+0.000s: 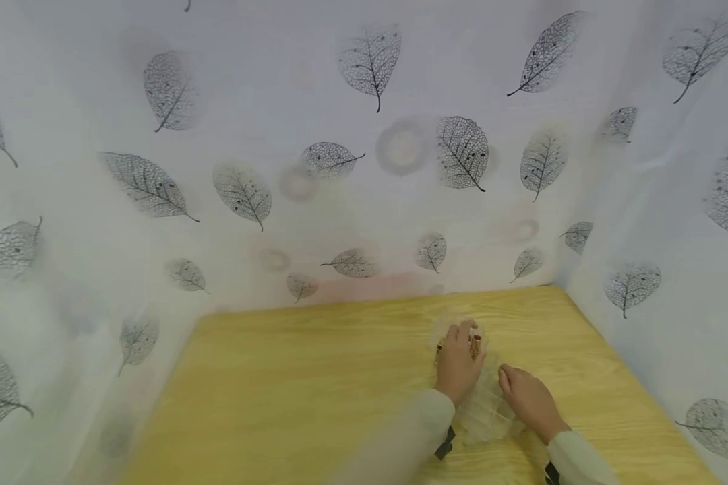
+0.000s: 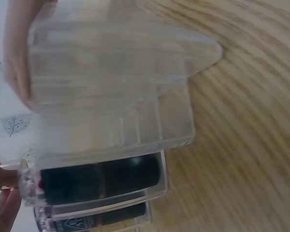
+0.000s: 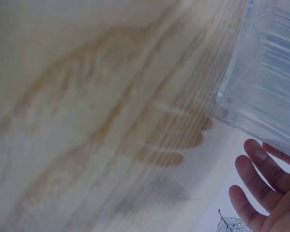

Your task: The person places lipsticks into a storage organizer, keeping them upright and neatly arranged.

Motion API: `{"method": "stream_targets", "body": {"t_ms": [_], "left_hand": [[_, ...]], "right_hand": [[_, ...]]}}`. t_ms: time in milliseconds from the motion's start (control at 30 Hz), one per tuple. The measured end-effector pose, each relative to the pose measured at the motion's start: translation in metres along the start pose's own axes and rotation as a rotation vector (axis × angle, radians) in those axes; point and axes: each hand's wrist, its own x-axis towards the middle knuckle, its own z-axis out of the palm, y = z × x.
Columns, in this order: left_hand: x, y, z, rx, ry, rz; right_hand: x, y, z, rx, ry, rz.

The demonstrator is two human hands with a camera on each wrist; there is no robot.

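Observation:
A clear plastic organizer (image 1: 488, 414) with rows of ribbed compartments rests on the wooden table; in the left wrist view the clear organizer (image 2: 116, 87) fills the upper left. My left hand (image 1: 459, 364) is at its far end, fingers round a small copper-coloured cylinder (image 2: 6, 178). Another shiny gold-and-red cylinder (image 1: 476, 345) shows beside those fingers. Below the compartments lie dark, printed pieces (image 2: 101, 179) in clear plastic. At the organizer's right side is my right hand (image 1: 530, 401). In the right wrist view, its fingers (image 3: 253, 176) are spread and loosely bent, the index finger right at the plastic edge.
The yellowish wooden table (image 1: 291, 391) meets a pale sheet (image 1: 315, 87) printed with leaf skeletons at the back and on both sides. The table's right edge runs close beyond my right hand. Bare wood extends to the left of the organizer.

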Motion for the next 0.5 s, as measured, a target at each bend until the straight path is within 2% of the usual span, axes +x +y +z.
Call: {"method": "stream_targets", "body": {"t_ms": [300, 500], "left_hand": [[-0.0096, 0.0, 0.0071, 0.109, 0.014, -0.012], [-0.0076, 0.0, 0.0077, 0.112, 0.019, -0.011]], "right_hand": [[-0.0013, -0.0014, -0.0004, -0.01, 0.004, 0.0], [-0.0013, -0.0032, -0.0016, -0.012, 0.02, 0.0]]}}
